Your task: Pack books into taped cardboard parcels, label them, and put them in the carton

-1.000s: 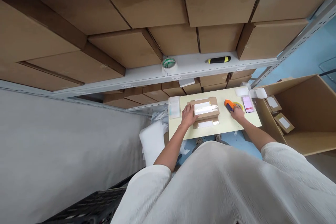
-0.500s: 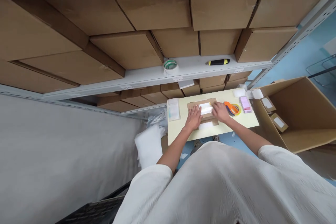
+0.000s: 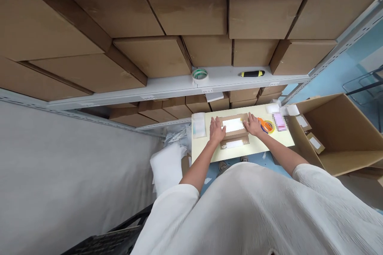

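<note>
A small cardboard box (image 3: pixel 236 133) with a white label (image 3: pixel 233 125) on top lies on the pale yellow table (image 3: pixel 269 141). My left hand (image 3: pixel 217 130) rests against its left end, fingers stretched out and the thumb over the edge. At the opposite end, my right hand (image 3: pixel 253 125) touches the box with its fingers extended. Just beyond that hand lies an orange tape dispenser (image 3: pixel 264 124) with a yellow roll, partly covered by the hand. A second flat brown package (image 3: pixel 247 140) with a label sits in front of the box.
A large open carton (image 3: pixel 344 127) with labelled parcels stands right of the table. Pinkish printed paper (image 3: pixel 279 121) and a clear packet (image 3: pixel 199 124) lie on the tabletop. Above, a shelf (image 3: pixel 170 88) bears cardboard boxes, a tape roll (image 3: pixel 200 75) and a utility knife (image 3: pixel 251 73).
My right hand let go of the tape dispenser and moved left onto the box, then out to its right end. My left hand slid from the box top to its left end.
</note>
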Available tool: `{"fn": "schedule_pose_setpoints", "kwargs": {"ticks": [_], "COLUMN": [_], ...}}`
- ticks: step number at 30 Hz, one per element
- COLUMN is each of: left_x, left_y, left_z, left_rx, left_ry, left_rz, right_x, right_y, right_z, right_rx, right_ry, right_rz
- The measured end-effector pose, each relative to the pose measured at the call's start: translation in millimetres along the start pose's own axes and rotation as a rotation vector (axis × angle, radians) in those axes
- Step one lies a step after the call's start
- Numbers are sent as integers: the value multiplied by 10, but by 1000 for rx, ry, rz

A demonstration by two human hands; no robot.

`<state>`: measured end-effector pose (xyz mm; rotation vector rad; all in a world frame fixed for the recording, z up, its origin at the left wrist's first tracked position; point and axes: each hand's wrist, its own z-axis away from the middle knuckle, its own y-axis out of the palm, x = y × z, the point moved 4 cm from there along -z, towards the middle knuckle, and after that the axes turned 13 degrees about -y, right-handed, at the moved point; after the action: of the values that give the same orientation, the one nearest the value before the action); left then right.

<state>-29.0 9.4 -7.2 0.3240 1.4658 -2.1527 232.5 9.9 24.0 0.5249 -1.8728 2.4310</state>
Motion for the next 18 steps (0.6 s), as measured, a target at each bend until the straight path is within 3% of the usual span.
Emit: {"fn": "schedule_pose_setpoints", "kwargs": {"ticks": [4, 8, 11, 14, 18], "left_x": [-141, -251, -252, -167, 55], "left_y": [-163, -438, -535, -429, -92], "left_z": [-72, 40, 158, 253, 344], "left_rx": [-19, -210, -315, -332, -245], "left_ry": [-21, 55, 73, 49, -9], "left_rz": [139, 273, 314, 294, 274], "right_x": [114, 192, 217, 206, 90], "right_y": [-193, -393, -410, -267, 45], "right_z": [-111, -32, 103, 234, 378], "right_rx": [-54, -282, -379, -348, -281], "right_ry": [45, -21, -62, -39, 19], "right_rz": [-133, -148, -121, -134, -261]}}
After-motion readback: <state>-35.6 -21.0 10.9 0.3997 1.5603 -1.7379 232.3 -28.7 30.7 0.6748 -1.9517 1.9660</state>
